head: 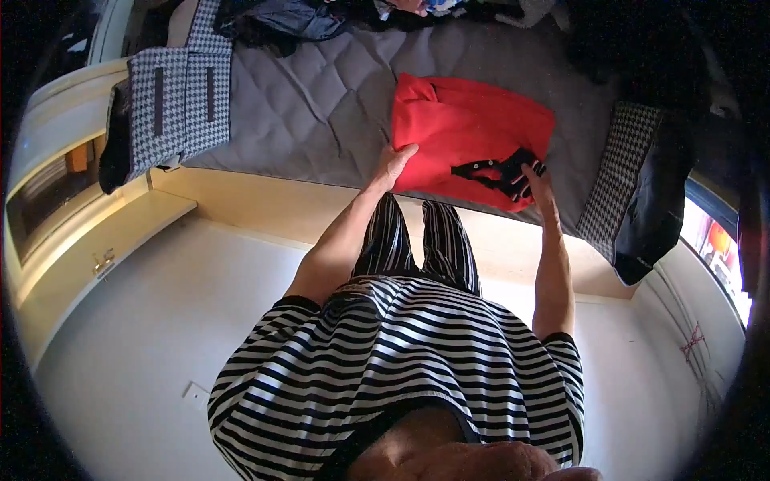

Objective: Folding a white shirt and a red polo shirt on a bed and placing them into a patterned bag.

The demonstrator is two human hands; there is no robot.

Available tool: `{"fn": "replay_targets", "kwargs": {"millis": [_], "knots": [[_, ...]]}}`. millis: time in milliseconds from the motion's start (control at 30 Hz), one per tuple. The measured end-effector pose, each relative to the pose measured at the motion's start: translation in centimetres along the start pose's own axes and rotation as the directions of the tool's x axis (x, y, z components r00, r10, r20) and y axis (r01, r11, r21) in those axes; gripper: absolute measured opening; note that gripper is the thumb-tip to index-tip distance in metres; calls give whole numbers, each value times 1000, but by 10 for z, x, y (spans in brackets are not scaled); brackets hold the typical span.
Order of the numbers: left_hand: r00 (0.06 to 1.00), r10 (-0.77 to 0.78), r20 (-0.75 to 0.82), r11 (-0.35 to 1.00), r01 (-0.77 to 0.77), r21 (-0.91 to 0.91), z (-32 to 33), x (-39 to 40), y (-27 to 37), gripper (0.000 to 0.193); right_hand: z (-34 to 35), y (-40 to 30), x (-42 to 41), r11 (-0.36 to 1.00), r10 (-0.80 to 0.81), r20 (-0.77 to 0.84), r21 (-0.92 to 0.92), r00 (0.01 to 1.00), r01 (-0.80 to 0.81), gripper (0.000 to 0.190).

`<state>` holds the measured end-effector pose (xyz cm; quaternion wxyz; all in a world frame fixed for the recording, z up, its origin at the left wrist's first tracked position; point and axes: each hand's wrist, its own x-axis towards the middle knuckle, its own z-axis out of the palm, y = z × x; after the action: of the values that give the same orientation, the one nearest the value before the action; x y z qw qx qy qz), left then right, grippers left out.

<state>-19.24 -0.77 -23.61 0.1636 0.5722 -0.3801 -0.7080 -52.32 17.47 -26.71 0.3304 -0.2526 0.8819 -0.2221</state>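
Note:
A red garment [463,132], folded into a rough rectangle, lies on a grey quilted surface [301,114]. Its dark striped collar with a buttoned placket [511,174] faces up at the near right corner. My left hand [398,163] grips the garment's near left edge, thumb on top and fingers hidden beneath. At the collar, my right hand [537,179] pinches the dark fabric, with part of its fingers hidden.
Houndstooth fabric pieces hang over the surface's left end [174,108] and right end [619,174]. Dark clothing [289,21] is heaped along the far edge. A pale shelf [120,240] runs at the left. Cords [686,337] hang at the right.

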Motion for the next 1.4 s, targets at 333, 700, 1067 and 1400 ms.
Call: {"fn": "replay_targets", "kwargs": {"millis": [333,700,1067,1400], "knots": [[946,-312,86,900,324,-291,-26,-33,13,49,-14,-32,-45,563,75,577,649,813,-512,30],[970,-242,22,799,212,-563,-106,-136,20,47,-16,-130,-80,608,-271,715,647,645,-461,40],[966,26,-257,600,-220,-769,-324,-271,13,42,142,-319,-211,801,-119,825,408,552,-437,34],[812,-10,-583,435,-522,-734,-563,-399,3,43,310,-576,-403,897,-310,902,383,302,-222,38]]}}
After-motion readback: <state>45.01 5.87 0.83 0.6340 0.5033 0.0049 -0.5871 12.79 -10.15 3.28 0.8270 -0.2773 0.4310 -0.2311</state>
